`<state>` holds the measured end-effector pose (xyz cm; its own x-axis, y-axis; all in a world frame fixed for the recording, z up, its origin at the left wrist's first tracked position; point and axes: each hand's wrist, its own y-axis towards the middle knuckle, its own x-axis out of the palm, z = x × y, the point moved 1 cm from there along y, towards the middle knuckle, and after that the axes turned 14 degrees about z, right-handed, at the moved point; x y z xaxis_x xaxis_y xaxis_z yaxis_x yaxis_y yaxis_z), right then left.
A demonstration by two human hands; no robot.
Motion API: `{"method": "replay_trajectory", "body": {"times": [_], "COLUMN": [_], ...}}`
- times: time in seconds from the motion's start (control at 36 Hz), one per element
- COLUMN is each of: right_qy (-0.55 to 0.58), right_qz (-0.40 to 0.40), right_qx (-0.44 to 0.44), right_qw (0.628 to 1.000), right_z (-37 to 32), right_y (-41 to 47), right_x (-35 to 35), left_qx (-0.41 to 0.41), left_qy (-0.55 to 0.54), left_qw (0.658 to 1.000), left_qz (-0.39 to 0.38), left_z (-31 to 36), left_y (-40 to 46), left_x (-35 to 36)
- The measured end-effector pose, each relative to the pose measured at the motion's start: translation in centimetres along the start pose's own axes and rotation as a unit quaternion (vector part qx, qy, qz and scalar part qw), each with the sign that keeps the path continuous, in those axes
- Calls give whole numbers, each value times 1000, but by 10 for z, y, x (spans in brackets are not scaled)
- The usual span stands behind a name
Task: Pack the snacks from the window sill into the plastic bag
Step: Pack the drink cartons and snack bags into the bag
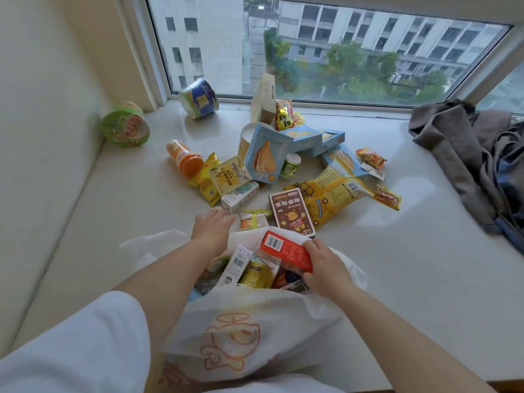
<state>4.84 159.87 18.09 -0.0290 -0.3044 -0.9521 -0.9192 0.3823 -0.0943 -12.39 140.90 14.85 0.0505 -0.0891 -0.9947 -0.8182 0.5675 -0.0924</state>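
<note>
Lowering a red box (286, 251) into the plastic bag (235, 333) is the step I judge to be in hand: my right hand (326, 265), at lower centre of the frame, has its fingers wrapped round the box's near end, and the box sits tilted over the bag's open mouth, above a white carton and yellow packets already inside. My left hand (211, 225) reaches past the bag's far rim with fingers straight and relaxed, holding nothing, pointed toward the small white carton (241, 195) and the small yellow packet (253, 219) lying just beyond it.

Most of the snacks are not yet packed. They lie in a heap on the window sill (397, 251) at centre frame: a brown box with a bear (292, 212), a big yellow bag (331, 194), several light blue boxes (265, 154), an orange bottle (184, 158). Two noodle bowls, green (126, 127) and blue (198, 97), sit well apart at upper left. A grey heap of clothes (467, 154) lies at right.

Next, I reckon, the box needs letting go once it rests among the contents, and the left hand needs to close on the nearest carton. The bag's mouth is floppy, so one hand may have to hold it wide.
</note>
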Motion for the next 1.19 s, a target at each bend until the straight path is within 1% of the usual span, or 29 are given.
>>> {"method": "replay_trajectory", "body": {"times": [0.11,0.17,0.19,0.25,0.33,0.39,0.44,0.47,0.53,0.58,0.64,0.67,0.69,0.72,0.78,0.81,0.89,0.94,1.08,1.11,1.19], "right_qy": [-4,9,15,20,18,9,-20,-35,-61,-84,-119,-126,-132,-149,-195,-209,-219,-225,-167,-160,-143], "right_qz": [28,26,22,10,-12,-15,-2,6,24,35,39,57,78,97,72,40,-39,-50,73,95,154], "right_qx": [-39,-45,-47,-63,-118,-164,-187,-187,-179,-175,-161,-139,-112,-96,-91,-93,-105,-121,-185,-187,-169], "right_qw": [999,999,999,998,993,986,982,982,982,980,979,981,982,979,974,973,969,966,966,965,963], "right_z": [-6,-8,-9,-11,-23,-35,-45,-48,-52,-54,-52,-49,-44,-39,-25,-19,-10,-14,-26,-28,-31], "right_y": [3,2,2,1,2,0,-2,-2,0,-1,-3,-3,-3,-3,-5,-6,-13,-14,1,7,27], "right_x": [-5,-8,-8,-8,-4,0,6,7,9,13,19,18,15,12,11,13,21,18,1,-1,-9], "left_qx": [-39,-39,-46,-91,-159,-151,-121,-115,-129,-172,-219,-233,-238,-231,-196,-179,-116,-67,-8,9,89], "left_qy": [32,13,-20,-108,-240,-280,-282,-297,-355,-413,-431,-425,-409,-385,-339,-320,-278,-254,-190,-166,-53], "left_qw": [994,994,995,989,957,946,942,931,896,858,839,841,851,869,906,921,950,963,982,986,994], "left_qz": [-95,-101,-90,-49,21,64,136,176,232,253,249,242,230,210,160,134,80,50,-5,-7,22], "left_z": [-5,-5,-3,3,11,19,28,31,32,28,21,18,15,12,9,8,11,15,19,19,21], "left_y": [8,7,7,8,17,19,16,14,9,3,-3,-5,-6,-7,-5,-5,-5,-6,-5,-5,-4], "left_x": [19,20,18,8,-14,-33,-53,-61,-72,-73,-68,-66,-65,-65,-64,-63,-62,-60,-52,-51,-47]}}
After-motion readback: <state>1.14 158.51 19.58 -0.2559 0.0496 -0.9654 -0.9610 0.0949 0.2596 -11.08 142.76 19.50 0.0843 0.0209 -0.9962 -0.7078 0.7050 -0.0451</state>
